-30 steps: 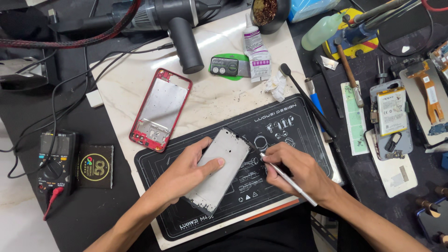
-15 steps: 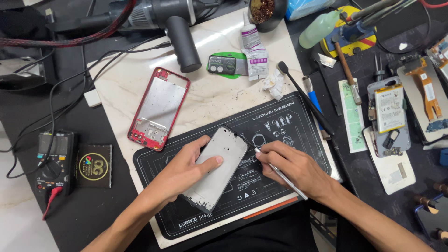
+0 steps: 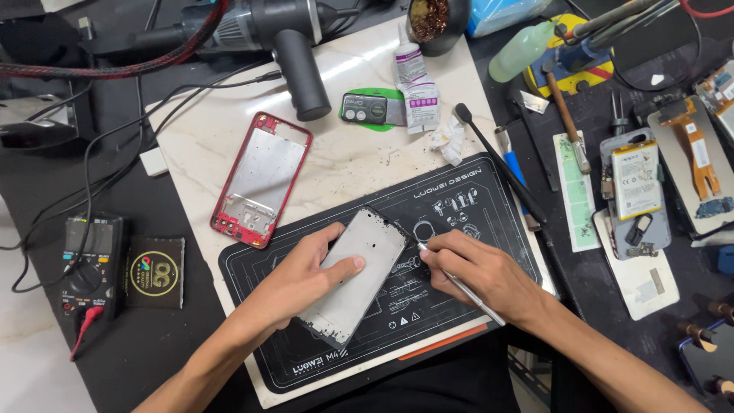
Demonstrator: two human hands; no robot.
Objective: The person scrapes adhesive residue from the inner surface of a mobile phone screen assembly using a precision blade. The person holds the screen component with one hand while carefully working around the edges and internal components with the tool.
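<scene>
A silver phone panel [image 3: 359, 271] lies tilted on the black work mat [image 3: 459, 199]. My left hand [image 3: 302, 279] presses flat on its left side, thumb across the panel's middle. My right hand [image 3: 478, 275] grips a thin metal tool [image 3: 459, 284] like a pen, its tip just right of the panel's upper right edge. A red phone frame [image 3: 261, 180] lies on the marble slab [image 3: 344, 164] to the upper left of the mat.
A black heat gun [image 3: 294, 46] lies at the top, with a multimeter [image 3: 90, 256] on the left. A glue bottle [image 3: 409, 63], a brush [image 3: 501, 164] and a screwdriver [image 3: 566, 118] lie beyond the mat. An opened phone with battery [image 3: 633, 187] sits at right.
My right hand has shifted the tool's tip slightly left, closer to the panel's right edge. My left hand stays on the panel, which has hardly moved.
</scene>
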